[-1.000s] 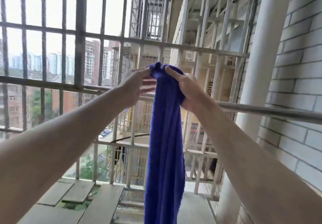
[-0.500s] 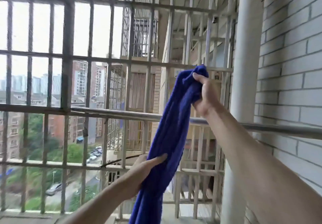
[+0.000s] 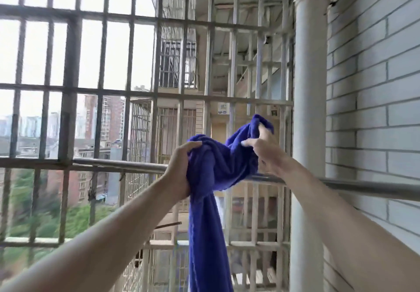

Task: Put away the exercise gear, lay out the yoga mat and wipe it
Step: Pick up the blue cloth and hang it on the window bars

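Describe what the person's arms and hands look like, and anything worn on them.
The left hand and right hand are bare, without gloves; the arms show no sleeves up to the frame's edge, and no watch, bracelet or ring is visible.

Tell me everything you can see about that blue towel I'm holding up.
The towel is deep blue with a soft, fuzzy look, bunched into thick folds. The left hand grips a gathered bundle; the right hand pinches its upper end a little higher. Below the left hand a long tail hangs straight down past the frame's bottom edge. It crosses in front of the metal rail; whether it touches the rail cannot be told.
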The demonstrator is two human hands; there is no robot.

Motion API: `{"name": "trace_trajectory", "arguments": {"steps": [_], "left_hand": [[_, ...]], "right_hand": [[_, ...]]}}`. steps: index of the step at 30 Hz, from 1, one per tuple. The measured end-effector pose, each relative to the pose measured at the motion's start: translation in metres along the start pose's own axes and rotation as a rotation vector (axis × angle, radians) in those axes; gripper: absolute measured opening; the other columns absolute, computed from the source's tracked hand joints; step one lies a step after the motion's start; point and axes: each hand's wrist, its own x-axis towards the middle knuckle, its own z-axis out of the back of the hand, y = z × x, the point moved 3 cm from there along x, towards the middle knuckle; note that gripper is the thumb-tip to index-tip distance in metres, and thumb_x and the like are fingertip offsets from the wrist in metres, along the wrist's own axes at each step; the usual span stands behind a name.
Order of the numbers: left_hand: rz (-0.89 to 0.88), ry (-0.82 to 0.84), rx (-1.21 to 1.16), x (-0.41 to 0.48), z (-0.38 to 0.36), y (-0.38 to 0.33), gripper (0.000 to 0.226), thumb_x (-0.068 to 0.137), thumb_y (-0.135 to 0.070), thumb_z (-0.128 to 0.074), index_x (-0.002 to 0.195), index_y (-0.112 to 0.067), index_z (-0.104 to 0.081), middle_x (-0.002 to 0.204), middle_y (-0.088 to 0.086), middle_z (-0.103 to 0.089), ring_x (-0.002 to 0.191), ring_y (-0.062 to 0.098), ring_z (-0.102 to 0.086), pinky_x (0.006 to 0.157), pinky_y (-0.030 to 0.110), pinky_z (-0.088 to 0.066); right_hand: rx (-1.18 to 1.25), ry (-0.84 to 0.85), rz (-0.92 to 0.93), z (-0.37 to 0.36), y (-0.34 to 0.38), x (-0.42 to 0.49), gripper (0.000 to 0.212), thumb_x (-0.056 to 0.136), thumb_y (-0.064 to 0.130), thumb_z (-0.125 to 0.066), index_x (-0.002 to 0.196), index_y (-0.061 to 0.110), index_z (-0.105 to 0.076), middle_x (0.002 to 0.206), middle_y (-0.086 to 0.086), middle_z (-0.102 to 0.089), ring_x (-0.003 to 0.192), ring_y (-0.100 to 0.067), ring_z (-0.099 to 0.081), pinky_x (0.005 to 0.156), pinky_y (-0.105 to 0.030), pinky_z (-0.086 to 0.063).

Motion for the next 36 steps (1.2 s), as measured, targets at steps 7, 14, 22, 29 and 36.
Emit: {"name": "trace_trajectory", "arguments": {"steps": [7,14,22,29,36], "left_hand": [[0.049,-0.081,0.028,0.049,-0.029,0.015,0.036,0.075,-0.023,-0.068,0.106,-0.007,-0.071,0.098,0.014,-0.074,0.083,0.029,-0.069,0.075,0.037,-0.055],[0.073,-0.143,-0.028,0.073,-0.027,0.043,0.012,0.092,-0.014,-0.051,0.092,-0.015,-0.063,0.094,0.009,-0.063,0.087,0.025,-0.059,0.082,0.033,-0.050],[0.048,0.066,-0.186,0.069,-0.036,0.031,0.057,0.076,-0.004,-0.060,0.132,0.001,-0.051,0.127,0.022,-0.062,0.114,0.033,-0.064,0.098,0.042,-0.051],[-0.006,0.010,0.107,0.069,-0.029,0.028,0.026,0.088,-0.003,-0.062,0.114,0.000,-0.064,0.112,0.019,-0.069,0.096,0.029,-0.068,0.081,0.039,-0.059],[-0.114,-0.224,0.498,0.081,0.002,0.008,0.017,0.087,-0.026,-0.072,0.098,-0.013,-0.070,0.089,0.001,-0.066,0.079,0.013,-0.059,0.070,0.026,-0.050]], "right_hand": [[-0.873,0.052,0.003,0.018,-0.016,0.041,0.054,0.087,0.007,-0.050,0.139,0.014,-0.039,0.137,-0.014,-0.042,0.116,-0.029,-0.048,0.093,-0.034,-0.042],[-0.882,-0.138,0.059,0.017,-0.012,-0.012,0.030,0.090,0.021,-0.052,0.061,0.014,-0.058,0.067,-0.003,-0.064,0.063,-0.022,-0.059,0.057,-0.027,-0.044],[-0.574,0.028,-0.027,0.013,0.004,-0.050,0.054,0.095,0.045,-0.050,0.063,0.006,-0.069,0.060,0.001,-0.070,0.058,-0.007,-0.066,0.061,-0.018,-0.046],[-0.010,-0.045,-0.221,0.012,0.006,-0.051,0.020,0.089,0.025,-0.062,0.087,0.006,-0.066,0.089,-0.016,-0.072,0.079,-0.032,-0.070,0.079,-0.047,-0.059],[0.273,-0.416,-0.284,0.047,0.007,-0.055,0.020,0.089,0.024,-0.064,0.069,0.020,-0.061,0.065,0.001,-0.052,0.057,-0.017,-0.048,0.058,-0.026,-0.044]]}}
